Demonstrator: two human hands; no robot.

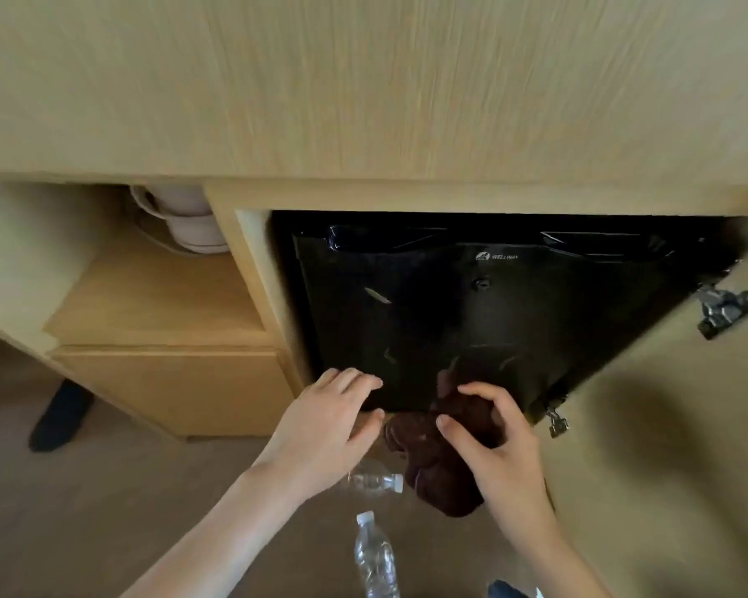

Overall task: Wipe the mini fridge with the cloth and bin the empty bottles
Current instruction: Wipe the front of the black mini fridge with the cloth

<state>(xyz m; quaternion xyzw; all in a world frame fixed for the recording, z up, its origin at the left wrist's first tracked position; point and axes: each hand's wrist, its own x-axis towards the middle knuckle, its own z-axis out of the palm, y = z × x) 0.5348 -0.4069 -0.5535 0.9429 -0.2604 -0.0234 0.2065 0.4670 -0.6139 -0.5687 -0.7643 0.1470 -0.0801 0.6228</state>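
We hold the dark brown cloth (pixel 439 459) bunched in our right hand (pixel 499 446), grip closed on it, at the bottom edge of the black mini fridge (pixel 493 312). Our left hand (pixel 333 420) lies flat and open against the fridge front, holding nothing. Fridge door is shut. Two clear bottles lie on the floor just below the fridge: one (pixel 374 483) under our left hand, the other (pixel 374 556) further below. No bin in view. We judge wiping barely begun, binning not yet done.

Soft, even light fell on the pale wood; the fridge (pixel 493 312) front stayed dim with faint glare, and edges bowed and blurred.
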